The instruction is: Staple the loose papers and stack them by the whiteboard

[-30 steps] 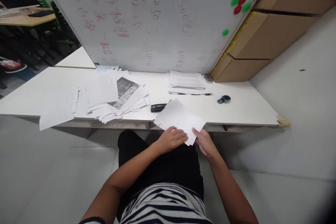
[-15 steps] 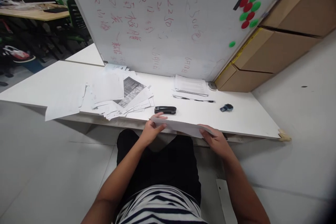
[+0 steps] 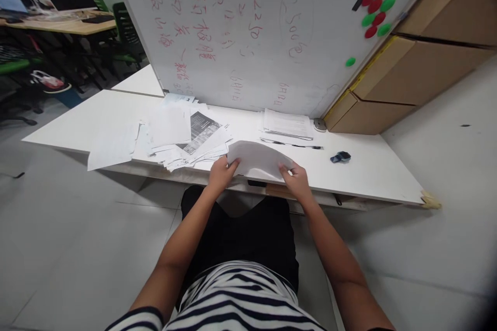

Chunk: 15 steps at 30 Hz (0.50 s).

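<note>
A small stack of white paper sheets [image 3: 258, 159] is held over the near edge of the white table [image 3: 373, 176], bowed upward in the middle. My left hand [image 3: 221, 172] grips its left end and my right hand [image 3: 295, 180] grips its right end, both with fingers closed on the paper. A black stapler [image 3: 257, 183] is mostly hidden under the sheets; only a dark sliver shows beneath them.
A messy pile of papers [image 3: 182, 137] covers the table's left part. A neat paper stack [image 3: 288, 124], a pen [image 3: 291, 144] and a small dark object [image 3: 340, 156] lie at the back right. A whiteboard [image 3: 252, 31] stands behind, cardboard boxes [image 3: 407, 67] to the right.
The sheets went from lying tilted at the table edge to being lifted and carried forward over the stapler. Both hands moved up and forward with them, and the camera view shifted.
</note>
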Available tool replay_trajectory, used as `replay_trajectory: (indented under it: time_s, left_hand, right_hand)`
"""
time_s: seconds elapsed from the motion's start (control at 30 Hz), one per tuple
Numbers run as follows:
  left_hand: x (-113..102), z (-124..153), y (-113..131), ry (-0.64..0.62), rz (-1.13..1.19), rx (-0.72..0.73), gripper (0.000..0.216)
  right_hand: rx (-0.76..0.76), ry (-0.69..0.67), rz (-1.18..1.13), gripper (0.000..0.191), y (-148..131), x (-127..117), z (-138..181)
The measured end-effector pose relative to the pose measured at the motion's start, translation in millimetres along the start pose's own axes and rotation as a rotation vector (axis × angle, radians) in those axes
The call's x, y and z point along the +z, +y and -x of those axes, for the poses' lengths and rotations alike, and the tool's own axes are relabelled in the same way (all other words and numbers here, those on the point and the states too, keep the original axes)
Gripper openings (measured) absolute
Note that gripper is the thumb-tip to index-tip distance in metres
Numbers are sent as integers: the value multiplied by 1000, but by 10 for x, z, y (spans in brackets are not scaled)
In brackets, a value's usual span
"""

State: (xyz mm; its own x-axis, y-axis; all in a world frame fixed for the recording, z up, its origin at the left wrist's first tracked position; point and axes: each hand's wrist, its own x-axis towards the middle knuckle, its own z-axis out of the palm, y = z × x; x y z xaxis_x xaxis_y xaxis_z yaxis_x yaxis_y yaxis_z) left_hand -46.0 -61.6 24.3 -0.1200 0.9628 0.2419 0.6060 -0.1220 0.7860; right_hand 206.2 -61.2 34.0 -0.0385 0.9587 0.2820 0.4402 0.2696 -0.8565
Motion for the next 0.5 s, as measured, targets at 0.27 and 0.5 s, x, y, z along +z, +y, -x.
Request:
replay_trajectory:
  time_s: [0.27, 0.5]
  left_hand:
    - [12, -2, -16, -91, 298, 16, 37]
    - [117, 63, 68, -110, 435, -75, 38]
  right_hand:
    - [52, 12, -37, 41, 120, 54, 29]
    - [182, 10, -110, 46, 59, 139, 39]
